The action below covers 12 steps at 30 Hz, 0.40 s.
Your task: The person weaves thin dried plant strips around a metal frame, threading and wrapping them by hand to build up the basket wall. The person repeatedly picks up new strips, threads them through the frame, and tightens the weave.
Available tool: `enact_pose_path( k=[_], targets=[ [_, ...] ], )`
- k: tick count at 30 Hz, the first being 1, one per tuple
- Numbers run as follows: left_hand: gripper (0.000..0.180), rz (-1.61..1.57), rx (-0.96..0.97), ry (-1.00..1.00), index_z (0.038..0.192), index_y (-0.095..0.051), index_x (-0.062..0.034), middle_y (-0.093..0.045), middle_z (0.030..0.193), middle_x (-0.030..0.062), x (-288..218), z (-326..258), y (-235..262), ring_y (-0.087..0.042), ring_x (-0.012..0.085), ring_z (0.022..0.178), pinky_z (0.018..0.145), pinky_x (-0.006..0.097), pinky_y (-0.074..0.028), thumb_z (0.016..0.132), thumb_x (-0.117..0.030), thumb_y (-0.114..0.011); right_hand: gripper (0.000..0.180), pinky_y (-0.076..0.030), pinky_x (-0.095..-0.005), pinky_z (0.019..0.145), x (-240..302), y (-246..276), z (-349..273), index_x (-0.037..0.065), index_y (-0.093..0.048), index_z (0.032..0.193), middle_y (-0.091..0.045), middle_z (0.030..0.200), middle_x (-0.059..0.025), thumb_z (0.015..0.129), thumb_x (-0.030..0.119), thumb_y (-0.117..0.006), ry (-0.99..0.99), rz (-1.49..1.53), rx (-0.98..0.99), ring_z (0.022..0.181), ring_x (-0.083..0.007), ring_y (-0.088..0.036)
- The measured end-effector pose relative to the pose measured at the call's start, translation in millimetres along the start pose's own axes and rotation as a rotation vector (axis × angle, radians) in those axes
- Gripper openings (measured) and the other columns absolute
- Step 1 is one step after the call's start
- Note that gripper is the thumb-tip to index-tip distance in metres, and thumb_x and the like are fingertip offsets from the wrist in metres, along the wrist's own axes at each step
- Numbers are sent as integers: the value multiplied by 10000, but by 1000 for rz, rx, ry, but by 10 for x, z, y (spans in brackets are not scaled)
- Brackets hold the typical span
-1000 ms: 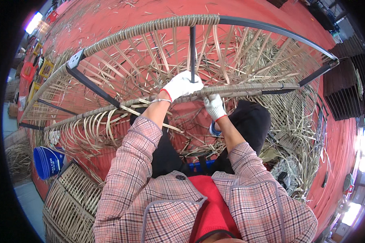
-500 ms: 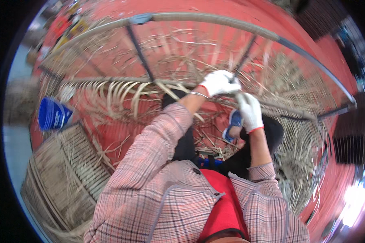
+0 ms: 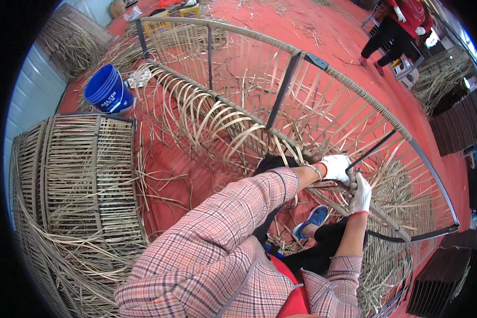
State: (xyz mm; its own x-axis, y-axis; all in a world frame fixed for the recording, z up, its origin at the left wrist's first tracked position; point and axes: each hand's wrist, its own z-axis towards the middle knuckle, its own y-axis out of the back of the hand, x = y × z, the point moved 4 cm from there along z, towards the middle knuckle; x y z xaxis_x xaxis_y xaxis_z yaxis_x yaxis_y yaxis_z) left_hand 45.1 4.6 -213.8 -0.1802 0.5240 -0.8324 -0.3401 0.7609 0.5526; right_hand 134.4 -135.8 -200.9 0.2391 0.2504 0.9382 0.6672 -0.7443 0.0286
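Note:
A large curved frame with a cane-wrapped top rail (image 3: pixel 350 91) leans across in front of me, dark metal struts joining it to a lower rail (image 3: pixel 244 115). Pale cane strips (image 3: pixel 196 114) loop along the left part of that lower rail. At the foot of a thin strut, my left hand (image 3: pixel 335 167), in a white glove, is closed by the rail. Close beside it, my right hand (image 3: pixel 361 194), also gloved, curls its fingers toward the same spot. What the fingertips grip is too small and covered to tell.
A blue bucket (image 3: pixel 108 93) stands left, behind a slatted cane panel (image 3: pixel 71 180). Loose strips litter the red floor (image 3: pixel 169 183). My blue shoe (image 3: pixel 314 220) is below the rail. Another person (image 3: pixel 400 26) is at far right. Dark stacked panels (image 3: pixel 461 124) line the right side.
My view has swung, so the frame now slants down to the right and the other person shows. Both hands stay close together at the lower rail.

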Motion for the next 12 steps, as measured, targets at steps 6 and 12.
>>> enact_pose_path(
  k=[6,12],
  targets=[
    [387,-115,48,1,976,-795,-57,-774,895,143,151,138,18,-744,270,848,789,399,-572,663,-278,-847,295,-300,-224,392,-132,-77,198,127,-598,815,-494,611,68,1022,337,-601,-23,98,-49,430,-37,-368],
    [337,-84,2,124,1002,-783,-44,-775,937,179,146,268,53,-757,285,901,814,406,-580,737,-252,-760,282,-290,-207,392,-143,-157,320,111,-603,858,-493,622,76,1049,318,-608,60,200,-70,434,-17,-366]
  ],
)
